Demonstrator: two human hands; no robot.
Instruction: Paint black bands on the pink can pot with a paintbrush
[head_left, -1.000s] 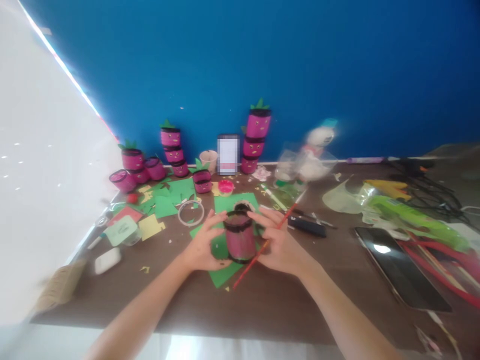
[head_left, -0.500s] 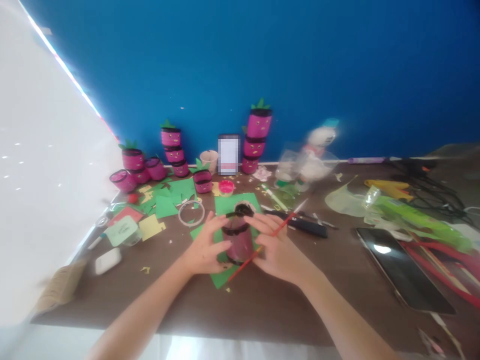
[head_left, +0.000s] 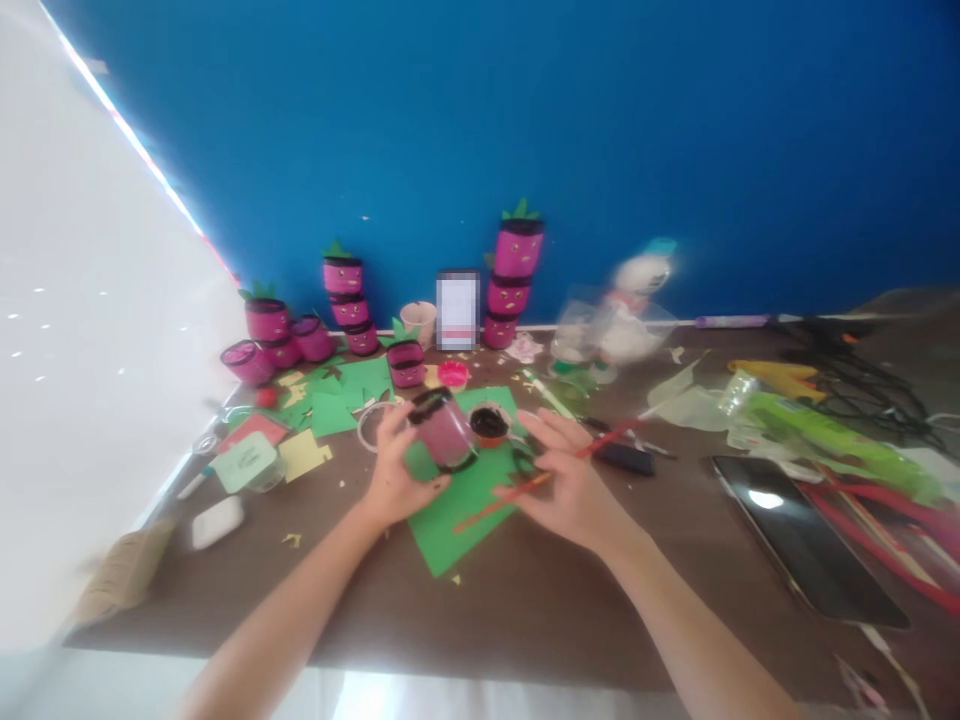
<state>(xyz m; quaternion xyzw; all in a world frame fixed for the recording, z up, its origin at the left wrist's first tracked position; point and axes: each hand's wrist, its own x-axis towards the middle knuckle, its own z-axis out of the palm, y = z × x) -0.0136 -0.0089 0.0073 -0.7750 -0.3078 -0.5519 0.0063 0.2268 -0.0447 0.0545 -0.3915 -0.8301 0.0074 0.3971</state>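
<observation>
My left hand [head_left: 397, 470] is wrapped round a pink see-through cup [head_left: 448, 437] with black painted edges. The cup is tilted above a green paper sheet [head_left: 450, 535]. In my right hand [head_left: 566, 475] a thin red paintbrush [head_left: 619, 432] is held slantwise, its other end over the green sheet. Between the hands stands a small pot of black paint [head_left: 489, 424]. The right fingertips are near this pot, apart from the cup.
Stacked magenta cups with faces [head_left: 514, 285] stand along the blue wall, beside a propped phone [head_left: 457, 310]. Paper scraps and a tape ring [head_left: 369, 427] lie left. On the right are a large dark phone [head_left: 810, 540], a green packet [head_left: 840, 445] and cables [head_left: 847, 365].
The cup has moved left and up in my left hand and now tilts. My right hand has come away from it with the brush, and the black paint pot shows more.
</observation>
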